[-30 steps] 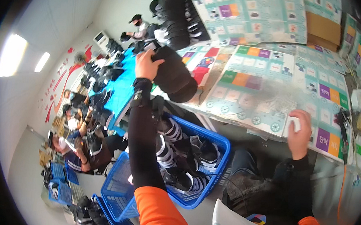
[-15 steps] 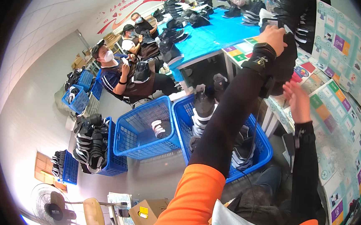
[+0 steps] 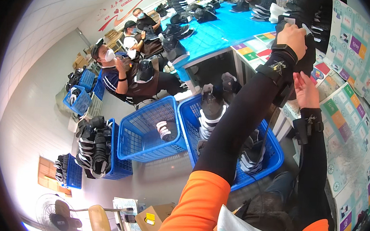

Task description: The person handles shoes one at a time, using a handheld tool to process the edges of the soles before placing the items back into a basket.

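Note:
My left hand (image 3: pixel 292 40) reaches out to the upper right with its fingers closed over a black cap (image 3: pixel 308 53). The cap stands beside tall stacks of black caps with pale brims (image 3: pixel 319 22), and parts of it are hidden by my hand and wrist. Just below, my right hand (image 3: pixel 307 90) is raised with its fingers outstretched, the tips at the lower side of the black cap. I cannot tell whether those fingers grip it. Black sleeves and wristbands cover both forearms.
Below my left arm stands a blue basket (image 3: pixel 276 154) with black caps; another blue basket (image 3: pixel 126 130) holds a few. A blue table (image 3: pixel 216 36) bears many caps. Several seated people (image 3: pixel 115 74) are at the left. Printed sheets cover the work table (image 3: pixel 350 148) at right.
My right hand has risen toward the black cap and its fingertips are now at it. My left hand, still on the cap, has shifted slightly right. The seated person's hand has moved.

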`<state>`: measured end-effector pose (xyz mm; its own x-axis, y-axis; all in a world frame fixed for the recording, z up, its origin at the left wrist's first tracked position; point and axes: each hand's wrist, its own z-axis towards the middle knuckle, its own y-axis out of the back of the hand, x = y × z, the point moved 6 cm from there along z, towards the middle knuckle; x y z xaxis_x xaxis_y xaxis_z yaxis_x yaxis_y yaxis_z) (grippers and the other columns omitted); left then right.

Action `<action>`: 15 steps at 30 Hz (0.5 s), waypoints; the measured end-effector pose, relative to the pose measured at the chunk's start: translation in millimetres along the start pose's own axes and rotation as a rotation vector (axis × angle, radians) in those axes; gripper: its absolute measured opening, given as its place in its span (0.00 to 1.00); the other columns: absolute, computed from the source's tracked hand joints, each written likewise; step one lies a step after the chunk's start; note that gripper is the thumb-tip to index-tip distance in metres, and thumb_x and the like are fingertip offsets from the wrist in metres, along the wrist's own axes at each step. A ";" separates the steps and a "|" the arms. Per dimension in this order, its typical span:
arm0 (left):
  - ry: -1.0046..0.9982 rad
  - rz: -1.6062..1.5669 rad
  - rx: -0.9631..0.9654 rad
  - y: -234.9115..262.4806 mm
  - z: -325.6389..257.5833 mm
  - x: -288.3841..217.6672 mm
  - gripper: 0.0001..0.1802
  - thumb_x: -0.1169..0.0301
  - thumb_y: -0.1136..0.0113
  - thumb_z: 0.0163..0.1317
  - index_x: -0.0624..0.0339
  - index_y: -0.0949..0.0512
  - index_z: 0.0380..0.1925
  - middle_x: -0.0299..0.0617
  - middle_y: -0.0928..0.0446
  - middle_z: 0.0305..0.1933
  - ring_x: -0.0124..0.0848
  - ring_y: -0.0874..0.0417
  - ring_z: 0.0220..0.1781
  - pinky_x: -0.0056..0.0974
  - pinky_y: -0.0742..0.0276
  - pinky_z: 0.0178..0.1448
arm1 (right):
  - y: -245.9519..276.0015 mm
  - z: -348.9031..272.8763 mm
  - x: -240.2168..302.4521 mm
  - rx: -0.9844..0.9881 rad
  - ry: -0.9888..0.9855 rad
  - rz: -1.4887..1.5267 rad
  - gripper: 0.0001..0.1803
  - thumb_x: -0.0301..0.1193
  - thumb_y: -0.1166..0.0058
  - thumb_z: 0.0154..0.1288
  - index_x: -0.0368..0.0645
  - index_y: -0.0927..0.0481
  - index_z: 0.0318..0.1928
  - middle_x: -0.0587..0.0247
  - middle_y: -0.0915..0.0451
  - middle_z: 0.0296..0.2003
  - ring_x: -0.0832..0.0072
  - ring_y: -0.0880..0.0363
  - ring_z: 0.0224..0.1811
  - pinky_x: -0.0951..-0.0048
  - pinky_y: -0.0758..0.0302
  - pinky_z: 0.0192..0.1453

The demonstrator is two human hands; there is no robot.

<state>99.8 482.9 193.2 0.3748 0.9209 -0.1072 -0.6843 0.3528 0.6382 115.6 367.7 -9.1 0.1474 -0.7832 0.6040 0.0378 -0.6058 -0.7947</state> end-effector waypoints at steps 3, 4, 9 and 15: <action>0.000 -0.012 -0.004 1.5 -1.0 2.0 0.20 0.60 0.21 0.54 0.54 0.12 0.46 0.47 0.14 0.49 0.48 0.17 0.59 0.47 0.18 0.61 | -2.2 -3.9 2.6 -0.005 -0.054 -0.036 0.11 0.29 0.28 0.68 0.37 0.17 0.44 0.59 0.15 0.41 0.78 0.16 0.38 0.83 0.18 0.38; 0.000 -0.014 -0.006 1.9 -1.4 1.4 0.20 0.60 0.21 0.54 0.54 0.12 0.46 0.47 0.14 0.49 0.48 0.17 0.59 0.47 0.18 0.61 | -0.4 -2.1 5.0 -0.005 -0.053 -0.037 0.11 0.29 0.28 0.68 0.37 0.17 0.44 0.59 0.15 0.41 0.78 0.16 0.38 0.83 0.18 0.38; 0.025 -0.037 -0.013 5.5 -1.2 -0.6 0.21 0.60 0.20 0.53 0.52 0.11 0.46 0.45 0.14 0.49 0.47 0.18 0.61 0.47 0.18 0.61 | 2.2 11.3 11.5 0.024 -0.076 -0.130 0.12 0.34 0.28 0.70 0.39 0.14 0.45 0.71 0.20 0.30 0.83 0.22 0.27 0.85 0.22 0.29; 0.038 -0.073 -0.070 11.8 -5.0 -6.9 0.21 0.61 0.18 0.50 0.49 0.10 0.45 0.42 0.15 0.49 0.47 0.18 0.61 0.47 0.17 0.60 | 2.8 6.6 17.9 0.035 0.056 -0.280 0.11 0.33 0.33 0.74 0.40 0.13 0.49 0.70 0.19 0.28 0.81 0.18 0.29 0.82 0.18 0.33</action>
<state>86.0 481.5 197.6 0.4019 0.8976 -0.1810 -0.6989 0.4284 0.5728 124.9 352.9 -1.0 0.0713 -0.5932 0.8019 0.1031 -0.7953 -0.5974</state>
